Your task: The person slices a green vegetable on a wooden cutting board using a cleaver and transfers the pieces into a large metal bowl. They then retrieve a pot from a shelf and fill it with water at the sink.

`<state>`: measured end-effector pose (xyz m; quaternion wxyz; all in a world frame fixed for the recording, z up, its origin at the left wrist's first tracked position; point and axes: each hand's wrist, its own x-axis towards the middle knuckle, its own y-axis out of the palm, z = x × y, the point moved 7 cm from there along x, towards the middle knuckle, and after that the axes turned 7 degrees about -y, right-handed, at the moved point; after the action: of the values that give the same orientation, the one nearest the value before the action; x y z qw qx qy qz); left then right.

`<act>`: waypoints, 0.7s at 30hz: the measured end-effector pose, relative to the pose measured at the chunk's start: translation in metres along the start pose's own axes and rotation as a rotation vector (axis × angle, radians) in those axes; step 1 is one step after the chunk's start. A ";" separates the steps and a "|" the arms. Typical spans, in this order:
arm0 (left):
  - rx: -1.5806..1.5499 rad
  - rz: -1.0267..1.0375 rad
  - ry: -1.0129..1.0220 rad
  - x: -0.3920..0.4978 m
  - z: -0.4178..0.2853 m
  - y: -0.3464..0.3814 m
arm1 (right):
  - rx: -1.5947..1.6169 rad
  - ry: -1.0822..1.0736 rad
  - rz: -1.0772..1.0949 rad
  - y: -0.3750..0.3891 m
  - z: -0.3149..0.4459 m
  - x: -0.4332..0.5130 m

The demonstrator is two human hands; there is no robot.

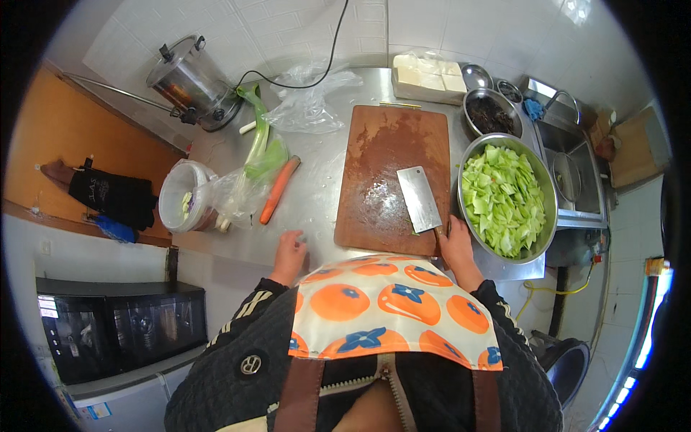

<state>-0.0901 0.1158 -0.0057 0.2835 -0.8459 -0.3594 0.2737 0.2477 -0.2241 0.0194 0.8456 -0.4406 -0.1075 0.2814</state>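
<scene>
A wooden cutting board (pixel 397 140) with wet patches lies before me on the steel counter. Flat on its right half rests a cleaver (pixel 419 198), blade pointing away from me. My right hand (pixel 458 245) is at the board's near right corner, closed about the cleaver's handle, which it partly hides. To the left of the board, my left hand (pixel 290 255) is empty over the counter's front edge, its fingers loosely bent. Nearest to it is a carrot (pixel 279 189). A large steel bowl (pixel 551 216) of cut light-green vegetable pieces (pixel 505 200) stands just right of my right hand.
Leeks (pixel 260 132), partly bagged, lie beside a white plastic tub (pixel 171 186) at left. Behind are a steel urn (pixel 189 81), a cord and a plastic bag (pixel 310 102). Tofu blocks (pixel 429 75), a bowl of dark food (pixel 491 113) and a sink (pixel 567 167) are at right.
</scene>
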 end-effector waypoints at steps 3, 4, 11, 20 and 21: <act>-0.121 0.150 0.027 0.007 -0.005 0.015 | 0.145 0.113 0.141 0.024 -0.020 0.006; -0.124 0.182 0.064 0.011 -0.011 0.020 | 0.187 0.172 0.143 0.030 -0.027 0.009; -0.211 0.401 0.096 0.038 -0.055 0.071 | 0.342 0.333 0.003 0.040 -0.048 0.012; -0.142 0.224 0.014 0.049 -0.040 0.029 | 0.760 0.464 0.170 0.072 -0.002 -0.003; -0.143 0.224 -0.001 0.050 -0.035 0.026 | 0.756 0.466 0.169 0.073 0.005 -0.002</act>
<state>-0.0253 0.1290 -0.0119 0.1898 -0.8986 -0.2816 0.2778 0.2161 -0.1887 -0.0361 0.9229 -0.1596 0.2323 0.2624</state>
